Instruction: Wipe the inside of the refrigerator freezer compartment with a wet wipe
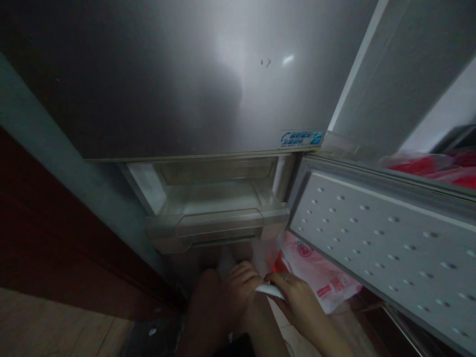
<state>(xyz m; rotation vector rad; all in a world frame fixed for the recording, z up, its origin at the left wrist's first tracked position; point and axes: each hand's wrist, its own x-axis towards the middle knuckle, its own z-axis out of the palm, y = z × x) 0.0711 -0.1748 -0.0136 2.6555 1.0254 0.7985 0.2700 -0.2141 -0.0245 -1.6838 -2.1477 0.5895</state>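
Clearance: open freezer door [390,238] crowds your right, drawer [217,228] juts just above your hands | drawer: shows only its pale floor | right hand [297,297] pinches white flat piece [270,290] below the drawer, beside printed bag [322,275] | left hand [240,285] curled at its end, grip unclear.

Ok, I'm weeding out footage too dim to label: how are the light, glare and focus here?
Head view: dim overall, with hazy glare on the fridge door around a dark shadow; straight edges bow from the wide lens; the left hand and right hand, at the white piece, are shadowed and soft.
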